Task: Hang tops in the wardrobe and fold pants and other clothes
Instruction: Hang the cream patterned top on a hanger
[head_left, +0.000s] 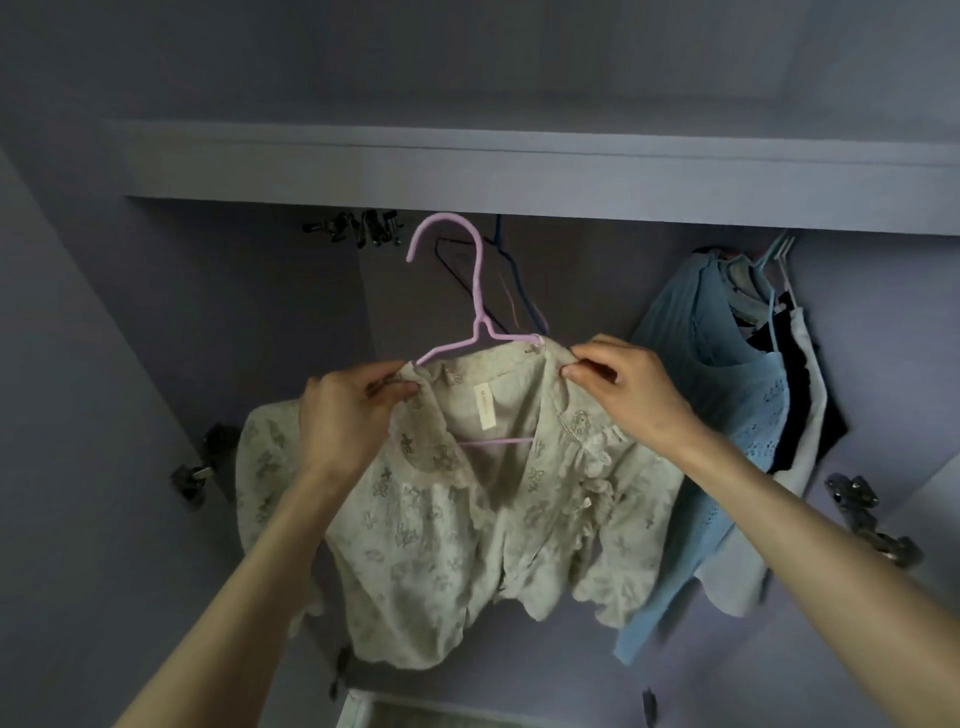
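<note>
Left hand (345, 415) pinches the collar of the pale floral blouse (441, 519) at its left shoulder, thumb and fingers curled onto the fabric where it meets the end of the lilac hanger (475, 291). Left of that hand, a metal door hinge (200, 470) sits on the wardrobe side panel. The blouse hangs on the hanger in front of the open wardrobe, below the shelf (519, 171), and the hook is free in the air (it does not seem to be over any rail, which is hidden behind the shelf edge). Behind the hook, a few empty hangers (514, 291) dangle in the shadow. Right hand (628, 389) pinches the other side of the collar in the same way.

The step in hand looks like seating the blouse squarely before hanging it. It would go best by pulling both shoulders evenly outward so the neckline centres on the hanger, then shifting one hand to the hook's stem and lifting it over the rail into the gap left of the blue top (727, 415), which hangs at the right with darker garments.
</note>
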